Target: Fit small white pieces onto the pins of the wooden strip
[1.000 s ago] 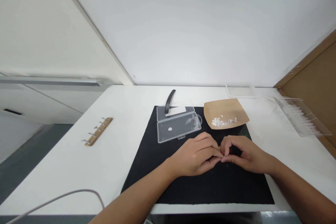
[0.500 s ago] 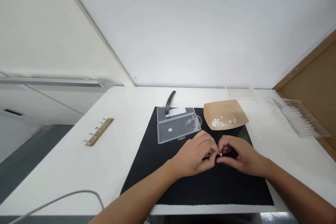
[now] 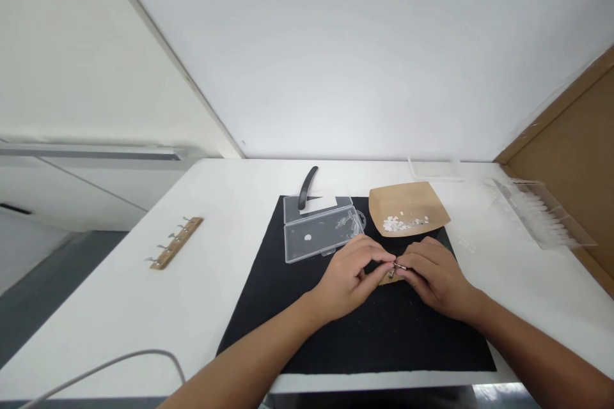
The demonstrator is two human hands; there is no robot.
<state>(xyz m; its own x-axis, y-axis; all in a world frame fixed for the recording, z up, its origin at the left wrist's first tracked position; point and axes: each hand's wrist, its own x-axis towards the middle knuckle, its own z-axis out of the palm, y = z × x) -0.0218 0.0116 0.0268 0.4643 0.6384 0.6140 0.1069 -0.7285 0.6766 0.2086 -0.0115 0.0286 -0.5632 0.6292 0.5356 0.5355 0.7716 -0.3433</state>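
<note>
My left hand (image 3: 349,276) is closed in a pinch, thumb and forefinger meeting at one end of a small metal piece (image 3: 400,266). My right hand (image 3: 437,278) is closed at the other end of that piece, fingertips nearly touching those of the left. Just below the fingertips lies a wooden strip (image 3: 389,280) with a shiny metal fitting on it, mostly covered by the hands. All this is over a black mat (image 3: 369,345). The metal piece's exact kind is too small to tell.
Behind the hands lie an open clear plastic box (image 3: 307,252), a dark curved handle-like object (image 3: 307,188) and a brown paper tray (image 3: 407,195) with white bits (image 3: 394,223). A wooden hook rack (image 3: 178,243) is at left; clear plastic packs (image 3: 542,211) lie right.
Both hands have shifted slightly and the right fingers have closed in around the metal piece. The wooden strip under them is now more covered on the right. The view has moved a little.
</note>
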